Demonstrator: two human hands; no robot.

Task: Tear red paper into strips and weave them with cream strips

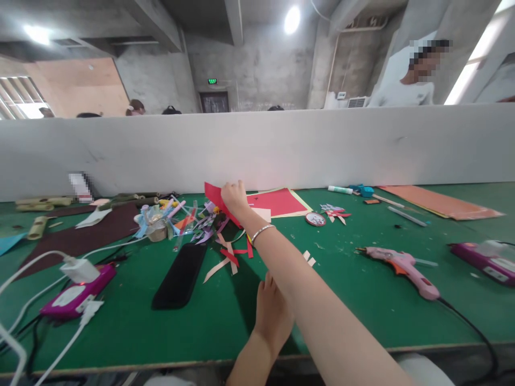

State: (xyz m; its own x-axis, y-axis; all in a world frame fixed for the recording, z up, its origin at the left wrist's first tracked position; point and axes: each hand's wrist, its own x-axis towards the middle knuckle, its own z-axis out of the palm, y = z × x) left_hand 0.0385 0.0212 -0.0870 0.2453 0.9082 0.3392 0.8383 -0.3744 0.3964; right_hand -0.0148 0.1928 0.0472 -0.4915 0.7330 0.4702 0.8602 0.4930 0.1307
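1. Far left, a purple power strip (pixel 79 296) trails white cables (pixel 36 258) over the table's near edge; best to keep sleeves and paper well away from those.
2. Moving in, here's a heap of paper scraps (pixel 160 215), and nearer the person a flat black slab (pixel 179 276); a lifted sheet needs to pass above both without snagging.
3. Now the action! The red paper (pixel 213 194) stands tilted over the scraps' right side, and the right hand (pixel 234 198) has its fingers curled in, apparently pinching it. A light, flat pinch should spare it creases.
4. Just below, cut strips (pixel 230 253) lie crossed; lifting clear of them looks wise.
5. Under the right forearm, the left hand (pixel 274 308) is low over the green tabletop (pixel 341 321), fingertips partly hidden; I can't tell whether they hold anything. Uncrossing the arms would give steadier two-handed control.
6. Beyond, a red sheet (pixel 281 202) lies flat, well apart from the pink glue gun (pixel 402 264); its nozzle deserves a wide berth.
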